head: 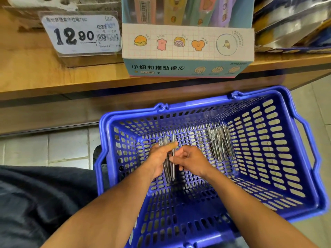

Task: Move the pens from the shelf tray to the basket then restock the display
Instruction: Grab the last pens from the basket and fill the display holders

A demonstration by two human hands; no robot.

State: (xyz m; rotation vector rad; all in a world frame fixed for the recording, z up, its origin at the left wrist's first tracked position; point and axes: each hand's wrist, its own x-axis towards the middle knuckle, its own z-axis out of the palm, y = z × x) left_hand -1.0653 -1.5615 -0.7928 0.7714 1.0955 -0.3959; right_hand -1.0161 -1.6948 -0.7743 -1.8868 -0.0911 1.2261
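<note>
A blue plastic basket (293, 133) stands on the floor below the wooden shelf. Both my hands are inside it. My left hand (159, 158) grips a bunch of clear pens (169, 171), held roughly upright with their tops sticking out above my thumb. My right hand (191, 161) pinches one pen of that bunch from the right side. A second pile of clear pens (221, 142) lies on the basket floor toward the far right. The shelf tray that held the pens is barely visible at the top left.
On the wooden shelf (44, 77) sit a price tag holder (80, 34) reading 12.90 and a pastel eraser display box (186, 51). Shiny packaged goods (293, 24) lie at the right. My dark trouser leg (35, 203) is left of the basket, over tiled floor.
</note>
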